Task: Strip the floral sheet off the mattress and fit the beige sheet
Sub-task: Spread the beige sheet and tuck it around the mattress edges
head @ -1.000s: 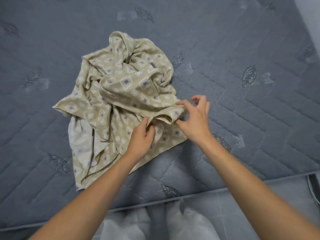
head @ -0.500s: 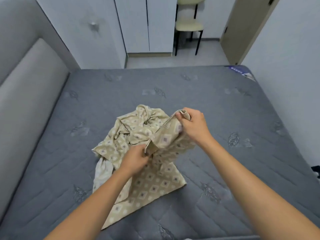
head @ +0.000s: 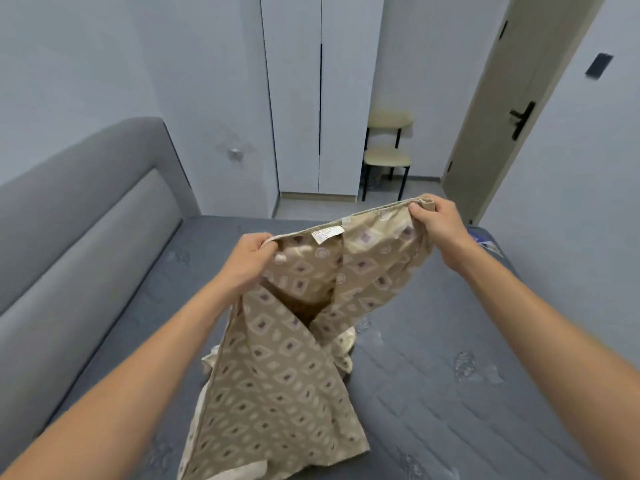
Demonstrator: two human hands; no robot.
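The beige sheet point(head: 284, 382), printed with small diamonds, hangs from both my hands above the bare grey quilted mattress point(head: 450, 393). My left hand point(head: 251, 259) grips its top hem on the left. My right hand point(head: 433, 220) grips the same hem higher up on the right. A white label is sewn to the hem between my hands. The sheet's lower part trails down and rests bunched on the mattress. No floral sheet is in view.
A grey padded headboard point(head: 86, 220) runs along the left side of the bed. Past the mattress stand a white wardrobe point(head: 311, 98), a cream chair point(head: 388, 157) and a beige door point(head: 512, 98). A white wall closes in on the right.
Both hands have lifted the sheet's hem off the mattress and pulled apart, stretching it out. My view has tilted up from the mattress to the room.
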